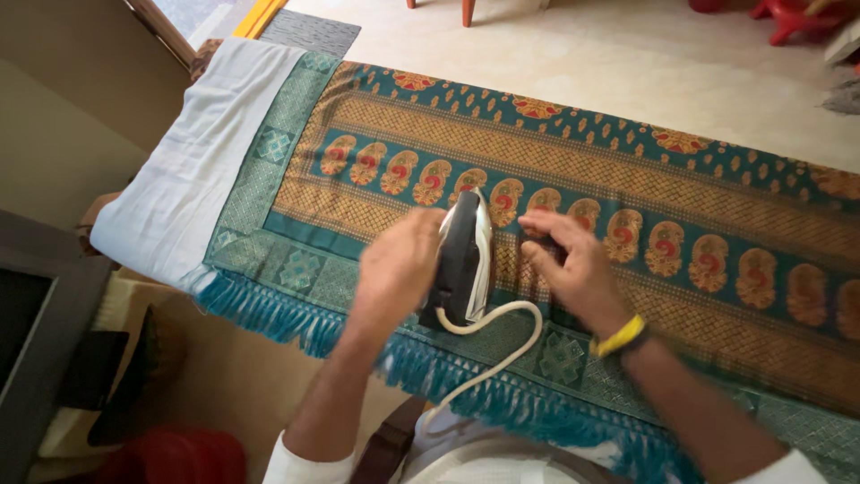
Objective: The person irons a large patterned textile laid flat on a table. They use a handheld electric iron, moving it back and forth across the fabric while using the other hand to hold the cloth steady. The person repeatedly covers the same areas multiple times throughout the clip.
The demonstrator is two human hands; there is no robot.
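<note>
A black and white electric iron (pixel 462 260) stands on a teal and gold patterned cloth (pixel 699 206) with a teal fringe along its near edge. My left hand (pixel 399 264) is against the iron's left side, fingers curled onto it. My right hand (pixel 569 269), with a yellow band at the wrist, rests on the cloth just right of the iron. Its fingers are bent and hold nothing. The iron's white cord (pixel 502 345) loops over the fringe toward my body.
A pale grey-white sheet (pixel 193 157) lies under the cloth at the left end of the board. A dark piece of furniture (pixel 40 332) and a red object (pixel 175 457) sit lower left. Beyond the cloth there is a cream floor (pixel 627 63), with red items (pixel 797 16) at the far right.
</note>
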